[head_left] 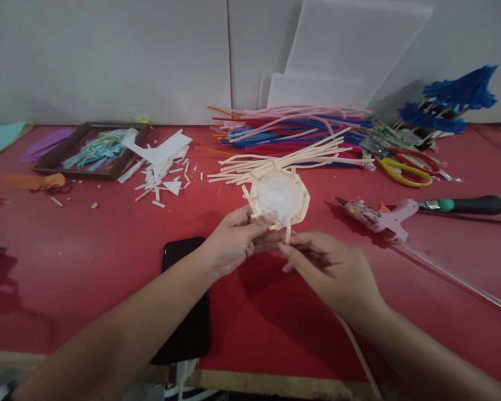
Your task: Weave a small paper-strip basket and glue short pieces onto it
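Note:
A round white disc edged with cream pipe cleaner sits in my left hand, thumb on its lower edge and fingers behind. Short cream stubs stick out around its rim. Below the disc, my right hand pinches a cream pipe cleaner that comes down from the lower rim. A long pale strand runs from beneath my right hand toward the table's front edge. Parts of both hands' fingers are hidden behind the disc and each other.
Cream pipe cleaners lie behind the disc, before a coloured bundle. A pink glue gun, a green-black tool and yellow-handled scissors lie right. A phone, white scraps and a brown frame are left.

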Demonstrator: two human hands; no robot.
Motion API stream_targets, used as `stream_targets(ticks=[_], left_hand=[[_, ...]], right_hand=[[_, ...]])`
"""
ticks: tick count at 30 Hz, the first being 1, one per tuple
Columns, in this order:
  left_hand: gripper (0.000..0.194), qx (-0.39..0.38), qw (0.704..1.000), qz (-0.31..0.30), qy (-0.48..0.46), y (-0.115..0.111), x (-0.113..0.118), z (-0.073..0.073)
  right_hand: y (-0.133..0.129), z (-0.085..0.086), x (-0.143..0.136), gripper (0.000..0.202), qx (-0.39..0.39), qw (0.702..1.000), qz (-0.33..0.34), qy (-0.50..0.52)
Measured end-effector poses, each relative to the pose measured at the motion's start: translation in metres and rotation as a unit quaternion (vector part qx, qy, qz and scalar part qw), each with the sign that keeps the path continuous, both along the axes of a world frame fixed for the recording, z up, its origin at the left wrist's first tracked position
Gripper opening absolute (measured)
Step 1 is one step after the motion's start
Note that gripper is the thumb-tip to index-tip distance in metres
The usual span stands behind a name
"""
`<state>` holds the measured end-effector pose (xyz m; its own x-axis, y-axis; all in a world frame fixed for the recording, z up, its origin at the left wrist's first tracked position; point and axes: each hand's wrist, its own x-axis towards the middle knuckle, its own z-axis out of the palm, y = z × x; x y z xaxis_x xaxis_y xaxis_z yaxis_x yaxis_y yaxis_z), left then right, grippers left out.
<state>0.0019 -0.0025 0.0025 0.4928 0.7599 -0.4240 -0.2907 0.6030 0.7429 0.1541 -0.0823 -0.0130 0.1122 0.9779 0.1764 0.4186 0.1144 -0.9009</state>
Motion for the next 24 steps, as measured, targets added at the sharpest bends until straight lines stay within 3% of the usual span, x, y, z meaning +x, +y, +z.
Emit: stream_targets(ticks=[3, 8, 12, 15, 16, 17, 19, 24], left_hand=[[0.014, 0.017, 1.000, -0.018, -0.017, -0.002, -0.001, 0.000], [0.034, 0.033, 0.998, -0.024, -0.039, -0.002, -0.003, -0.001], [0.026, 0.050, 0.999, 0.013, -0.017, 0.000, -0.002, -0.001], [0.015, 0.040, 0.998, 0.056, 0.009, 0.003, -0.002, 0.002], [0.013, 0.031, 0.997, 0.069, 0.018, 0.004, -0.001, 0.003], [0.013, 0.022, 0.996, 0.081, 0.028, 0.004, -0.001, 0.005], [0.014, 0.012, 0.994, 0.101, 0.042, 0.005, 0.000, 0.006], [0.013, 0.009, 0.993, 0.107, 0.047, 0.007, 0.000, 0.003]], right_hand=[[0.002, -0.002, -0.001, 0.025, -0.008, 0.999, 0.018, -0.029], [0.006, -0.006, 0.003, 0.055, -0.016, 0.995, 0.035, -0.096], [0.012, -0.001, 0.017, 0.053, 0.013, 0.986, 0.068, -0.153], [0.019, 0.005, 0.051, 0.028, 0.035, 0.978, 0.048, -0.198], [0.021, 0.006, 0.068, 0.027, 0.040, 0.972, 0.021, -0.231], [0.024, 0.005, 0.087, 0.031, 0.038, 0.942, -0.017, -0.333], [0.027, 0.000, 0.125, 0.034, 0.023, 0.919, -0.065, -0.389], [0.033, -0.015, 0.193, 0.041, 0.006, 0.889, -0.048, -0.455]])
